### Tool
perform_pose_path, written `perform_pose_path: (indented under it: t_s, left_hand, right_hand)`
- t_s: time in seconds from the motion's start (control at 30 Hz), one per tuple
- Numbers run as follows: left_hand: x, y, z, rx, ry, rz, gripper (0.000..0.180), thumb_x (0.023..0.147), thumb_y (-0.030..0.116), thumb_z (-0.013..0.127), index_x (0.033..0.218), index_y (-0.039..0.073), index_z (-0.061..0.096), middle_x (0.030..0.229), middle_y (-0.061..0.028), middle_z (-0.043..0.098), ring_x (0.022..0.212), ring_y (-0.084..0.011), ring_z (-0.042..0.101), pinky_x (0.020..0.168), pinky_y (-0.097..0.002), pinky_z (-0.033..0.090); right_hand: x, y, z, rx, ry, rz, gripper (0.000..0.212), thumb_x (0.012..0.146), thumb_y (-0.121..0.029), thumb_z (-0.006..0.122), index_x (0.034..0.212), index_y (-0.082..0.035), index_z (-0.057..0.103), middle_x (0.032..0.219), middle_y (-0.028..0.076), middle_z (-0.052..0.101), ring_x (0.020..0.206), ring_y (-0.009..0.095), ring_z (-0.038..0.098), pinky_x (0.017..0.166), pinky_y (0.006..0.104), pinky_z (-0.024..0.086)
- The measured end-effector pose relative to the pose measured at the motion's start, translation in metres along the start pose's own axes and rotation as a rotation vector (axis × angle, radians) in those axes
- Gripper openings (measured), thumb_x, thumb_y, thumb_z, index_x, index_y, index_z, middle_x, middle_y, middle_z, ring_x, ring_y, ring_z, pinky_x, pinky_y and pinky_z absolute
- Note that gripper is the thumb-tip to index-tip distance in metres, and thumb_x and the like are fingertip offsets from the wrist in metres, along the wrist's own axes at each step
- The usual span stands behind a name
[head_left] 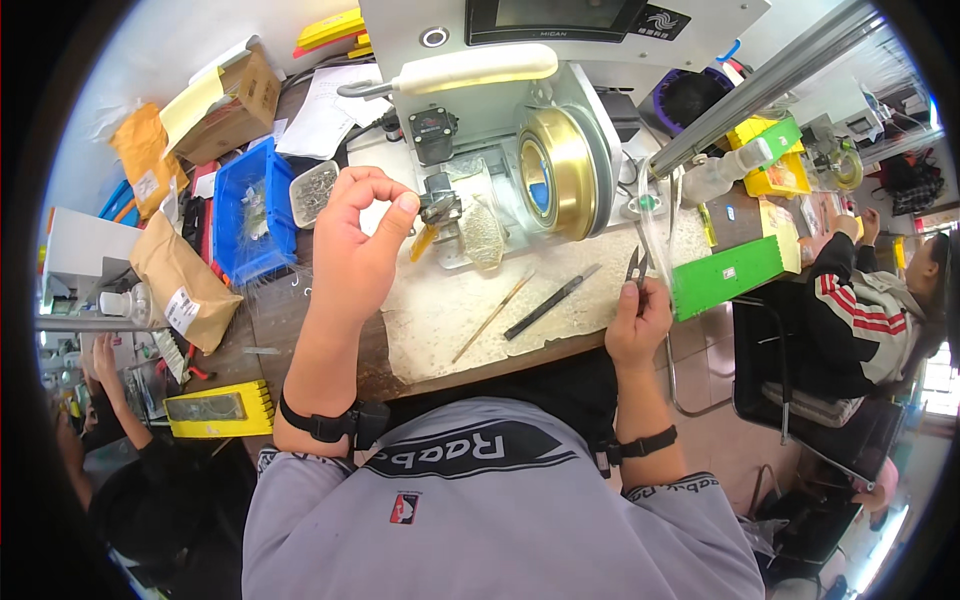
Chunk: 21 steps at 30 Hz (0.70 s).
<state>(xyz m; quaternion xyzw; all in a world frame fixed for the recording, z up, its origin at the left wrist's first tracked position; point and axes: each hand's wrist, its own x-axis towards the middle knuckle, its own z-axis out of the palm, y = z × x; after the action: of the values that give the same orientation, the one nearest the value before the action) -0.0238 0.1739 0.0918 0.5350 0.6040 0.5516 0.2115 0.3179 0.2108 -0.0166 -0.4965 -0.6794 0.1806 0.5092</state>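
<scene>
My left hand (362,240) is raised over the bench, its thumb and forefinger pinched together beside a small black clamp (438,200) on the machine. Whatever lies between those fingertips, if anything, is too small to make out. My right hand (640,325) is closed around small dark snips (636,266) whose blades point away from me. Between my hands, a stained pale sheet (430,340) covers the bench top. On it lie a thin brown stick-like tool (493,316) and a slim black tool (550,302). A brass-coloured wheel (560,175) is mounted on the machine beyond them.
Left of my arm are a metal dish (314,193), a blue bin (240,250), a brown paper parcel (185,275) and a yellow tray (258,408). A green tray (730,277) projects at the right. A metal post (760,90) slants there. Co-workers sit on both sides.
</scene>
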Motion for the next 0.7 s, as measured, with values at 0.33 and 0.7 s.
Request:
perform_pose_path:
  t_s: [0.33, 0.7]
  left_hand:
    - [0.0, -0.01, -0.008, -0.014, -0.013, -0.11, 0.015, 0.091, 0.013, 0.071, 0.089, -0.001, 0.067, 0.102, -0.0062, 0.06, 0.101, -0.0165, 0.055, 0.096, -0.0301, 0.041]
    - [-0.003, -0.003, -0.016, 0.125, -0.029, -0.109, 0.012, 0.089, 0.01, 0.069, 0.086, -0.001, 0.065, 0.101, -0.0054, 0.058, 0.097, -0.0164, 0.054, 0.09, -0.0282, 0.041]
  right_hand:
    - [0.002, -0.004, -0.002, -0.001, -0.013, 0.007, 0.017, 0.099, -0.016, 0.065, 0.092, 0.0, 0.061, 0.072, 0.005, 0.054, 0.061, 0.013, 0.05, 0.057, 0.0288, 0.042]
    - [0.001, -0.003, -0.001, -0.005, -0.005, -0.004, 0.018, 0.098, -0.016, 0.065, 0.091, 0.0, 0.061, 0.072, 0.006, 0.054, 0.06, 0.015, 0.049, 0.056, 0.0298, 0.042]
